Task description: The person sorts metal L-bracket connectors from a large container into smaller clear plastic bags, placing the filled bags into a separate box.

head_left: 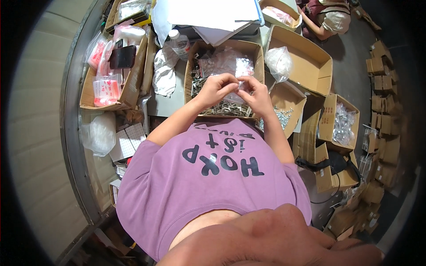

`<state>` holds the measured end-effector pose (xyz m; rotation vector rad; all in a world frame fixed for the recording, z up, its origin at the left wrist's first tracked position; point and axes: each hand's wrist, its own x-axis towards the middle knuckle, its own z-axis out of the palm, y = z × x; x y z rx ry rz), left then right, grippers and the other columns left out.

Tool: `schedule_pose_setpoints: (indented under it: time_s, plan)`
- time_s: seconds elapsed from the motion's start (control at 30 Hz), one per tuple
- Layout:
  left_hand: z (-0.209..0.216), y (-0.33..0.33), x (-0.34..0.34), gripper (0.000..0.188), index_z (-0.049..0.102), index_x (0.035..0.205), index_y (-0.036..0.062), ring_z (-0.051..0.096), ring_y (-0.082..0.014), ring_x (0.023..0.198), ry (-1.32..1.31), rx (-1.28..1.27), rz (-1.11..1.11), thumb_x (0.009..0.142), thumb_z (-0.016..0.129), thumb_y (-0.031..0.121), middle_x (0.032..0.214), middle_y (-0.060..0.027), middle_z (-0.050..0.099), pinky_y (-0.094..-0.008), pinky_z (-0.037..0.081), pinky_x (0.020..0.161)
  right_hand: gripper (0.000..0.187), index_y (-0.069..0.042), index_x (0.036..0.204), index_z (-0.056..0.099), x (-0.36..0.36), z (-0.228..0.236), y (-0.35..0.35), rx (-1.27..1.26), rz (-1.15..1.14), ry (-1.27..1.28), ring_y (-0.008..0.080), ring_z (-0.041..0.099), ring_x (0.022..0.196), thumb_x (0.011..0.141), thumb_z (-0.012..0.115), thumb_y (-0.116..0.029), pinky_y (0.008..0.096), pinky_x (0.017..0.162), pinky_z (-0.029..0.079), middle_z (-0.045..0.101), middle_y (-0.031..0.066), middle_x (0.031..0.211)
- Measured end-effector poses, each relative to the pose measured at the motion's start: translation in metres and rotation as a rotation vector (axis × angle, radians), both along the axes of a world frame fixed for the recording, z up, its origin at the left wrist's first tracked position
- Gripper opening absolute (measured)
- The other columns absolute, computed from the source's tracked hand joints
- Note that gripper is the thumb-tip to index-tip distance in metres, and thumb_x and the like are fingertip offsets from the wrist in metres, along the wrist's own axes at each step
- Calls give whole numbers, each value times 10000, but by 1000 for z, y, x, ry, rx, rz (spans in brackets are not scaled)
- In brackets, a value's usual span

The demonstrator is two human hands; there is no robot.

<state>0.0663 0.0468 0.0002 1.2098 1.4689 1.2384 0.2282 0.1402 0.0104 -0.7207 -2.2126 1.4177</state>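
Observation:
Both my hands meet over an open cardboard box [188, 77] in front of me. My left hand [216, 90] has its thumb and fingertips pinched on what looks like a small clear plastic bag [240, 85]. My right hand [256, 95] pinches the same bag from the other side, its fingers curled. Fingers hide most of the bag, and I cannot make out any contents. Beneath the hands, many small metal pieces [230, 109] lie loose in the box. A heap of clear plastic bags [224, 62] rests on them toward the far side.
At right, a carton of screws [283, 116] adjoins a larger carton [306, 57] and a bulging plastic bag [278, 64]. A phone [123, 57] lies on a bag-filled carton [126, 95] at left. A bottle [179, 44] stands beside white cloth [165, 71]. Another person [326, 20] works far right.

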Motion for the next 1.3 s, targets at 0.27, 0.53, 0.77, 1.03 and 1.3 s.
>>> schedule_pose_setpoints:
  time_s: [0.27, 0.53, 0.77, 1.03, 1.3]
  plan:
    - [-40, -18, 1, 136, 574, 904, 26, 613, -135, 798, -669, -170, -7, 810, 655, 82, 898, -89, 638, -248, 495, 722, 93, -24, 806, 536, -6, -19, 2, -467, -228, 334, 42, 488, 643, 810, 628, -35, 192, 593, 404, 546, -17, 720]
    - [-19, -9, 0, 127, 584, 961, 17, 583, -85, 724, -943, -23, 330, 866, 601, 99, 827, -34, 609, -228, 505, 650, 117, -12, 807, 554, 10, -48, 2, -422, -137, 75, 51, 501, 657, 805, 637, -96, 199, 604, 407, 557, -13, 704]
    - [-36, -15, -15, 131, 646, 884, 20, 543, -66, 652, -502, -25, 295, 814, 679, 126, 721, -18, 602, -195, 430, 586, 133, 5, 869, 592, 20, -36, 2, -295, -266, 45, 58, 512, 646, 800, 634, -101, 214, 600, 428, 586, 3, 728]
    - [-26, -12, -5, 113, 670, 840, -2, 541, -75, 664, 197, 59, 178, 737, 694, 36, 726, -29, 603, -210, 420, 597, 182, 14, 922, 601, 13, 4, -5, 37, -76, 34, 172, 586, 743, 778, 637, -91, 275, 665, 462, 621, 96, 839]
    - [-4, -10, 0, 126, 674, 811, 10, 552, -100, 624, 276, 99, 168, 710, 718, 72, 723, -51, 584, -229, 434, 555, 202, -26, 943, 624, 0, 19, 0, 302, 208, -34, 278, 558, 884, 778, 633, -141, 350, 815, 440, 614, 119, 966]
